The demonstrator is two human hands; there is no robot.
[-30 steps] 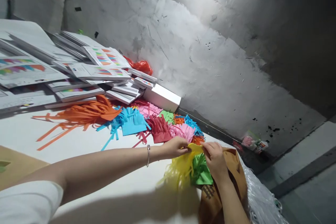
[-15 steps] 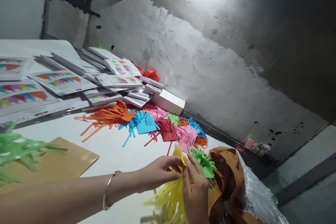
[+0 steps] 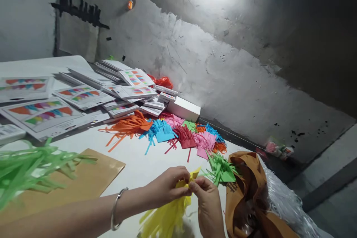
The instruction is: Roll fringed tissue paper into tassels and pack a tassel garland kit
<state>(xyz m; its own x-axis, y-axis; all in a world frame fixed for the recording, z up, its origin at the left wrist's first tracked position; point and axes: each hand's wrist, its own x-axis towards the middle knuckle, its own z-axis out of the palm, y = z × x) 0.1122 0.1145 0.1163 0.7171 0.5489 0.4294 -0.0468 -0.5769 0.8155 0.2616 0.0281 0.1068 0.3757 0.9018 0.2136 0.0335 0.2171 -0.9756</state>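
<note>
Both my hands meet over the white table at a yellow paper tassel [image 3: 164, 215]. My left hand [image 3: 170, 186], below a silver bangle, is closed on the tassel's upper part. Thumb and fingers of my right hand [image 3: 208, 200] pinch its top end, close against the left fingertips. The yellow fringe hangs down and to the left beneath my hands. Just beyond the right hand lies a green tassel [image 3: 221, 169]. Pink [image 3: 205, 141], dark red [image 3: 184, 135], blue [image 3: 161, 130] and orange [image 3: 131, 124] fringed paper pieces are spread behind it.
Printed white packets [image 3: 83, 95] are piled at the back left, beside a white box [image 3: 184, 109]. A brown paper sheet [image 3: 106, 169] with green fringe [image 3: 36, 167] on it lies at left. To the right are an opened brown bag [image 3: 245, 178] and clear plastic [image 3: 284, 197].
The yellow top, flat and upright before, is now bunched between my fingers. My right hand has turned and pinches it with the thumb. The view has shifted slightly.
</note>
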